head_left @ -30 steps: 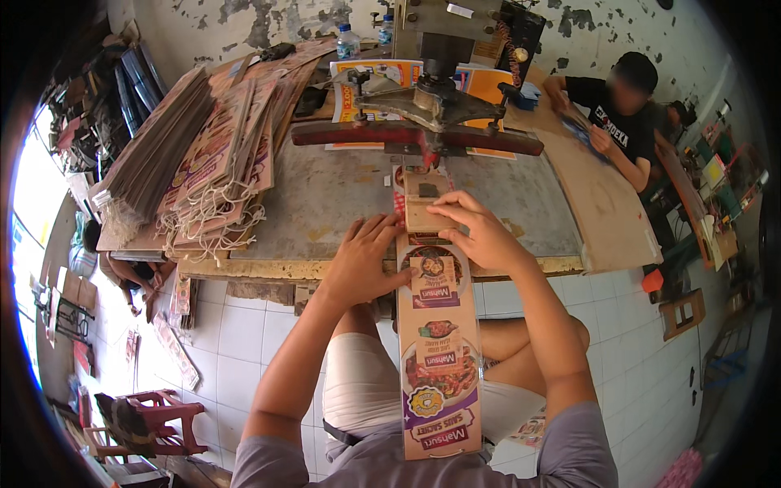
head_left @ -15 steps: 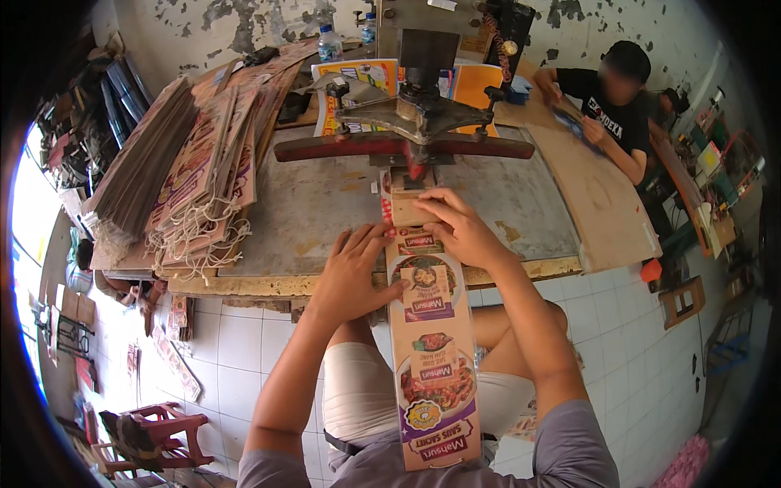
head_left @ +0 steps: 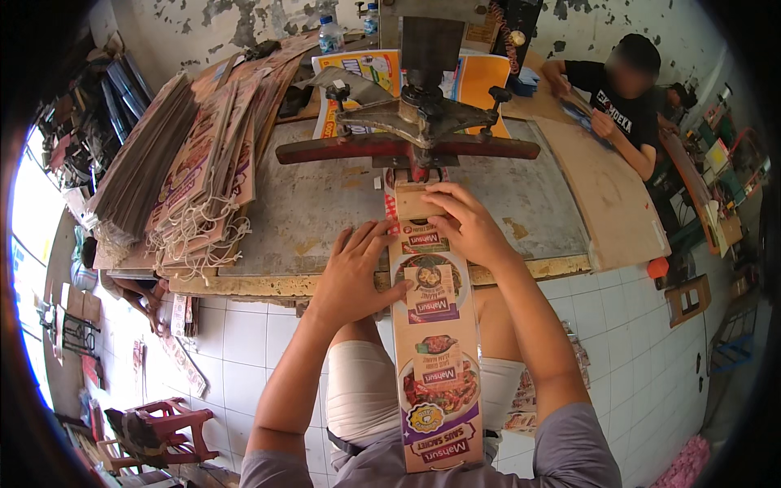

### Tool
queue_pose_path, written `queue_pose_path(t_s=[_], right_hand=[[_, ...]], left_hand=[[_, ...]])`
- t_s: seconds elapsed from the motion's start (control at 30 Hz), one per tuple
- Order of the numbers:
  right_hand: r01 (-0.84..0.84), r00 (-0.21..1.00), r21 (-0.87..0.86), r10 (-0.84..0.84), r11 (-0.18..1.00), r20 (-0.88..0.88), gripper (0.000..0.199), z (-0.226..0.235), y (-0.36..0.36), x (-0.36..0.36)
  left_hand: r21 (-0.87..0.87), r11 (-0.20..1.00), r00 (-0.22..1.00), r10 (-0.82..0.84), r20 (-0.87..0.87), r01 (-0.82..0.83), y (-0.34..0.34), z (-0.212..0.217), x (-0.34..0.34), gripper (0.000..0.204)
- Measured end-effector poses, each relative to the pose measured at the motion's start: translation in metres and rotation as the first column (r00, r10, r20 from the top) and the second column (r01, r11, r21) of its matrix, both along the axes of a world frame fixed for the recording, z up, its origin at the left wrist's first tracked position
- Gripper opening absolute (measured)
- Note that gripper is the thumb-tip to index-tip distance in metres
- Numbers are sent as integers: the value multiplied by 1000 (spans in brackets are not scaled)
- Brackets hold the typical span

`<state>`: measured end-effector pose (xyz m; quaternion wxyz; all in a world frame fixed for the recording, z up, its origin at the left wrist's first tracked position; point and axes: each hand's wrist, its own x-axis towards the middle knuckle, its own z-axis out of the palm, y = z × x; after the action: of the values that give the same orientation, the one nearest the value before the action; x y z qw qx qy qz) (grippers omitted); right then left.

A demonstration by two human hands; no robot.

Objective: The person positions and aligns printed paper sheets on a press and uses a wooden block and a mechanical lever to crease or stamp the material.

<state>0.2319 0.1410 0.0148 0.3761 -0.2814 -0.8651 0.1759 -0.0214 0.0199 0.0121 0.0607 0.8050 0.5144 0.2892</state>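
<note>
Grey-and-red metal press head (head_left: 399, 119) lower than 1 s ago, apparently onto pale rectangular wooden block (head_left: 413, 206), so likely mid-press, with long brown printed cardboard strip (head_left: 438, 333) running beneath (left hand (head_left: 356, 267) spread open along it, right hand (head_left: 470, 228) touching block, grip unclear).

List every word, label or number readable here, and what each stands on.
I don't copy wording; readable print stands on:
Long brown strip: upside-down lettering.
Black shirt: white lettering.
Yellow sheet: large lettering, partly hidden.
Too small to read: stacked strips, bottles.

Glare at left, dark curved rim.
</note>
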Motion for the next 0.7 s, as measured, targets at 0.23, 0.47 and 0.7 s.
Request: queue_pose_path(t_s=[0.23, 0.47, 0.7], right_hand=[[99, 994, 46, -96, 994, -53, 44, -1, -2, 2], [368, 930, 135, -364, 920, -54, 62, -10, 3, 5], [345, 938, 67, -341, 936, -61, 57, -14, 4, 7]], left_hand=[[-17, 1000, 1000, 12, -5, -12, -2, 4, 1, 75], [-48, 999, 1000, 22, -9, -23, -2, 10, 4, 78], [-40, 999, 1000, -1, -10, 1, 0, 10, 4, 78]])
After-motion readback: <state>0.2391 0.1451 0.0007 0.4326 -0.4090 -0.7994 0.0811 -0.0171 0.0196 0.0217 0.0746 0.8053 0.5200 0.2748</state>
